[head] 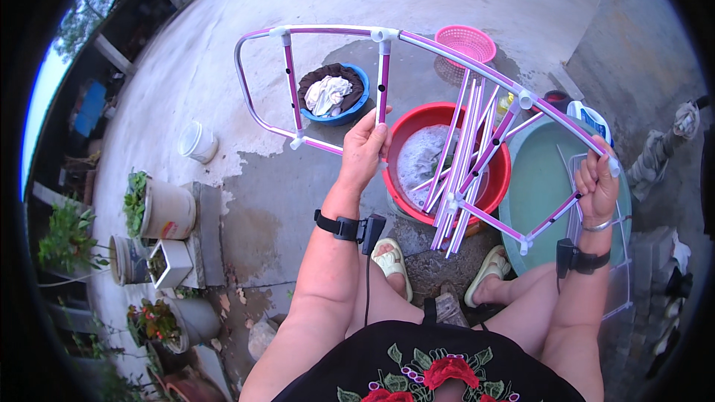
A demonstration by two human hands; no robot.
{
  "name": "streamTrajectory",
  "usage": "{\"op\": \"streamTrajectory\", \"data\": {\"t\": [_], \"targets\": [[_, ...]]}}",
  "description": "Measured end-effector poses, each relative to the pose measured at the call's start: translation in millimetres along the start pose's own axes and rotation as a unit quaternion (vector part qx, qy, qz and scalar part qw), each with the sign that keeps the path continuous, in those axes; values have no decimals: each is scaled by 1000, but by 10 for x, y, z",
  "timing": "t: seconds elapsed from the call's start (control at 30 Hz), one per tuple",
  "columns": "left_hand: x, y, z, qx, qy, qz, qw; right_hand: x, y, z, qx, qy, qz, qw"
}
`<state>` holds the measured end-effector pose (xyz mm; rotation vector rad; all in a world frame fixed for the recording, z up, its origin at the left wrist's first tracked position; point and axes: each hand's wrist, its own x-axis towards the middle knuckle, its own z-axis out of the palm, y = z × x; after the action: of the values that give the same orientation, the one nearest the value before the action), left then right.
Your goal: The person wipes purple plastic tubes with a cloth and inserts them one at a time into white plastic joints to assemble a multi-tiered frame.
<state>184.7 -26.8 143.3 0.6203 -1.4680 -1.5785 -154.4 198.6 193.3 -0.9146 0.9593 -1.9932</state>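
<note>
A purple and white tubular rack frame (pixel 452 53) with white plastic joints hangs in the air before me. My left hand (pixel 366 145) grips one of its crossbars near the lower rail. At the frame's right end, my right hand (pixel 596 181) is closed around the tube beside an end joint. Beneath the frame, a red basin (pixel 393 178) contains sudsy water and pale cloth (pixel 419 151). Several loose purple and white tubes (pixel 463 162) lie across this basin, their lower ends past its near rim.
A large green tub (pixel 536 190) of water stands right of the red basin, a detergent bottle (pixel 591 120) behind it. Farther off are a blue basin (pixel 364 101) of laundry and a pink basket (pixel 466 44). A white bucket (pixel 198 142) and plant pots (pixel 167 209) stand left.
</note>
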Motion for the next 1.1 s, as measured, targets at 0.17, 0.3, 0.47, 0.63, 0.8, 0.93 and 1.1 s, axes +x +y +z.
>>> {"op": "streamTrajectory", "data": {"t": [0.17,0.3,0.47,0.63,0.8,0.93,1.1], "targets": [[-3,-1,-26,-16,-17,-15,1000,-15,-24,-52,3,-16,-1,1000],[14,2,-34,-3,-33,-10,999,-16,-55,-102,5,-9,-3,1000],[13,-35,-75,20,-19,-20,999,-24,-106,-206,-14,-13,-18,1000],[21,-57,-58,55,-2,6,998,-49,-131,-279,-17,-25,-26,999],[8,-49,-91,65,-6,6,998,-67,-149,-338,-12,-31,-21,999],[5,-44,-46,51,-20,14,998,-64,-116,-349,17,-6,6,1000],[-5,-5,-20,69,-32,15,997,-38,-113,-317,27,-6,16,1000]]}}
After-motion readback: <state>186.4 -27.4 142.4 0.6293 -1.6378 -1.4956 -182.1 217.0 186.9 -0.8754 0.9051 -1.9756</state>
